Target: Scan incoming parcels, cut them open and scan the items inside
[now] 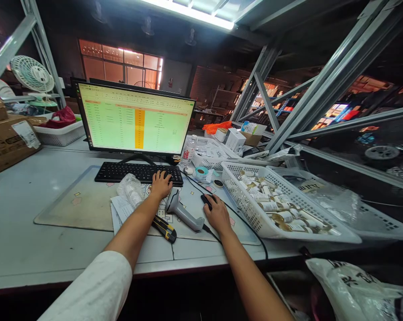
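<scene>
- Left hand [161,183], fingers spread, grasping nothing, rests on the right part of the keyboard [139,169].
- Right hand [217,214] grasps the mouse [205,201] from above.
- Mat [77,209] on pale table [17,236]; basket [246,209] right, monitor [114,120] far.
- Dim room, lit tube [194,14] overhead.

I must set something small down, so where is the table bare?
Bare tabletop lies between the large cardboard box and the desk mat; the mat's left part, beside the papers, is also free. Crowded: around the barcode scanner, between left hand and right hand.
</scene>
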The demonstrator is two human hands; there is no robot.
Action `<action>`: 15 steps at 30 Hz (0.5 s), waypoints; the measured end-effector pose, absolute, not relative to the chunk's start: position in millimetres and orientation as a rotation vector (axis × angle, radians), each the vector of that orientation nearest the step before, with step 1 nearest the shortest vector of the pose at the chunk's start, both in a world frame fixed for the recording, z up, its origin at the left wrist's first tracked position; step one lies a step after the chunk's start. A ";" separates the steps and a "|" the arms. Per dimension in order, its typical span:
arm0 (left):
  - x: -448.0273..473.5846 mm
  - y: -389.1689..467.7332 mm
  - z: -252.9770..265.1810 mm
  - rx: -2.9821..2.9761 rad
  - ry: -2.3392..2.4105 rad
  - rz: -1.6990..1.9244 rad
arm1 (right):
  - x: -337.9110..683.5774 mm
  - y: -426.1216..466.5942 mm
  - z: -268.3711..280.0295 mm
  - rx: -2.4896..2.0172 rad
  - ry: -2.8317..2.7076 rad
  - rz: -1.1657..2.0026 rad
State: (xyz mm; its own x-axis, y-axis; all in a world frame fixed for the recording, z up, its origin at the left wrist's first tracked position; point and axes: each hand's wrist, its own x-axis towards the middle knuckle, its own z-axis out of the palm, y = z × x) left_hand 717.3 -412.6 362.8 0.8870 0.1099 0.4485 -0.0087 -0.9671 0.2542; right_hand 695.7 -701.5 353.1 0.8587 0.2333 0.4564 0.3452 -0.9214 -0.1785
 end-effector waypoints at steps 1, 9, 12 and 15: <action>716.8 -412.9 363.3 2.810 0.070 0.683 | 695.4 -701.4 353.3 -2.778 -0.440 -0.636; 714.9 -414.2 367.0 2.833 0.039 0.642 | 695.5 -702.2 352.0 -2.766 -0.429 -0.650; 715.6 -413.8 366.6 2.838 0.025 0.630 | 695.3 -702.0 352.8 -2.764 -0.406 -0.632; 716.4 -413.6 365.4 2.838 0.014 0.625 | 695.1 -701.7 353.4 -2.768 -0.403 -0.612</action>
